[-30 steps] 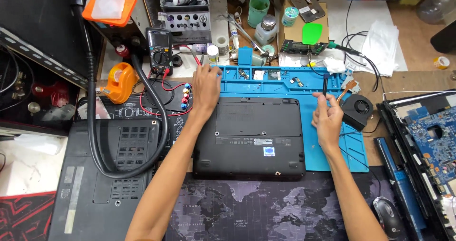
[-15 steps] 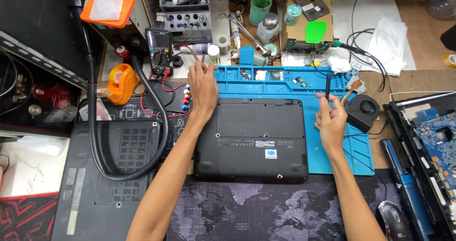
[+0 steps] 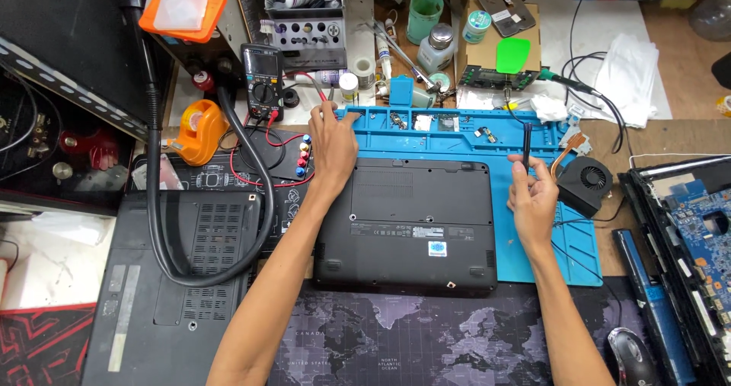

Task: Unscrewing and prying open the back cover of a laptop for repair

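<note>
Two bare hands are seen over a cluttered repair bench, one at either side of a black laptop; the laptop is laid upside down, its base panel facing up, with its upper part on a blue silicone work mat and its lower edge over a dark desk mat printed with a world map. The left hand is stretched past the laptop's upper left corner; its fingers are loosely spread and unclenched, with the fingertips laid at the compartment row along the mat's top edge; nothing is seen to be grasped in it. The right hand is held over the mat just right of the laptop; its fingers are curled around a thin black screwdriver, which is kept upright in the view, its far end pointing towards the mat's trays.

A small black cooling fan with a copper pipe is placed just right of that hand, at the mat's edge; a multimeter with red and black leads is set above the left hand, and an orange tape dispenser is found further left; a thick black hose is looped over another dark laptop base at the left; a mouse is seen at the lower right.
</note>
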